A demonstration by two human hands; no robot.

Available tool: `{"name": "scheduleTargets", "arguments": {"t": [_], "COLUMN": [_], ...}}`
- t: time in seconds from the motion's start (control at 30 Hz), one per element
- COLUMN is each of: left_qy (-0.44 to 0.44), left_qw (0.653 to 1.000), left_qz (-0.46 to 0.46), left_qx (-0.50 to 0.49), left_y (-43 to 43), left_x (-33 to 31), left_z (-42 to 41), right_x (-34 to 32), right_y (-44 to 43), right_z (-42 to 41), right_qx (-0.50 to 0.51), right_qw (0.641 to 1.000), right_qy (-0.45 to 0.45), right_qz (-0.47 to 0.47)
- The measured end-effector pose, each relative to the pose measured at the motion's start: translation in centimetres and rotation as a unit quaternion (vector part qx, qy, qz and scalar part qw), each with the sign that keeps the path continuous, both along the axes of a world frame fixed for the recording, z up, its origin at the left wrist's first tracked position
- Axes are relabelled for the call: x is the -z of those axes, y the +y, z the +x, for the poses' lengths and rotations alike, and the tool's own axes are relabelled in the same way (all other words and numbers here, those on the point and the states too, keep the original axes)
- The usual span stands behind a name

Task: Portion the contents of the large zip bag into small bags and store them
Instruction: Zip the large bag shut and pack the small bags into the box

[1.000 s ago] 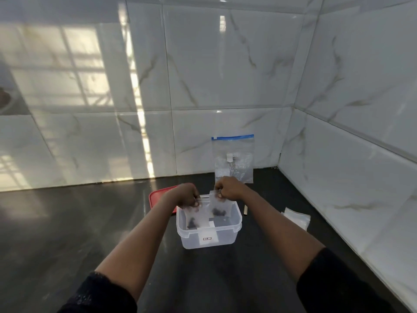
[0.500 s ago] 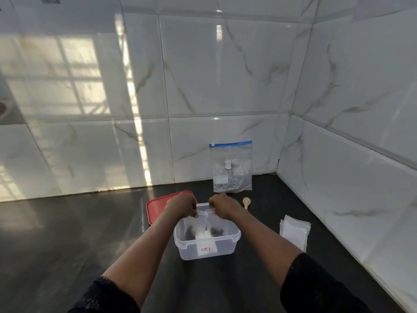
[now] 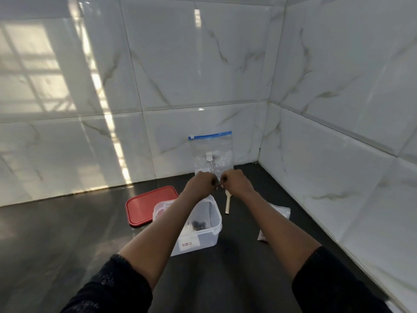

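Observation:
My left hand and my right hand meet fingertip to fingertip over the far rim of a clear plastic container. Both pinch the top edge of a small clear bag, which hangs down into the container with dark pieces at its bottom. The large zip bag, with a blue seal strip, leans upright against the back wall just behind my hands. It looks nearly empty.
A red lid lies flat to the left of the container. A wooden spoon lies to its right, and a stack of small clear bags sits near the right wall. The dark counter ends in a tiled corner.
My hands have slid toward each other along the small bag's top until they touch. The view has shifted, and the spoon and the bag stack now show.

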State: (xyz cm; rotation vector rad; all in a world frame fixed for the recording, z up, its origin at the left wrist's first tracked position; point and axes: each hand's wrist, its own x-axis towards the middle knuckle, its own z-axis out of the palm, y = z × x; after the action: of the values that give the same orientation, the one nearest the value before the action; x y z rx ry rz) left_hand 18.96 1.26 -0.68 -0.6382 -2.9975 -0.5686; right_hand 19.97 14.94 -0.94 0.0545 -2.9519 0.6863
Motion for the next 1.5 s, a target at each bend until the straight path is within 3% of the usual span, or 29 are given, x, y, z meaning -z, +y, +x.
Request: {"name": "scheduleTargets", "arguments": {"t": [0.4,0.67,0.8,1.1,1.27,1.5], "left_qy": [-0.078,-0.038,-0.053,-0.165,-0.148,-0.094], "left_qw": [0.989,0.964,0.956,0.971,0.975,0.989], "left_qz": [-0.030,-0.193,-0.235,-0.109,-0.106,-0.062], "left_qx": [0.126,0.176,0.168,0.130,0.129,0.096], "left_y": [12.8,16.8,17.1,15.8,13.0,6.7], "left_x": [3.6,7.3,8.4,5.7,2.4,-4.8], "left_z": [0.8,1.5,1.3,0.2,-0.2,-0.8], "right_x": [3.3,7.9,8.8,6.6,2.6,-3.5], "right_y": [13.0,15.6,15.7,14.9,12.7,8.3], "right_z": [2.7,3.5,3.1,1.7,1.0,-0.3], "right_qx": [0.128,0.086,0.112,0.073,0.000,-0.041], "right_qw": [0.990,0.986,0.982,0.985,0.983,0.992], "right_qy": [-0.057,-0.138,-0.144,-0.155,-0.174,-0.075], "right_qz": [-0.019,0.039,0.041,0.037,0.063,0.095]}}
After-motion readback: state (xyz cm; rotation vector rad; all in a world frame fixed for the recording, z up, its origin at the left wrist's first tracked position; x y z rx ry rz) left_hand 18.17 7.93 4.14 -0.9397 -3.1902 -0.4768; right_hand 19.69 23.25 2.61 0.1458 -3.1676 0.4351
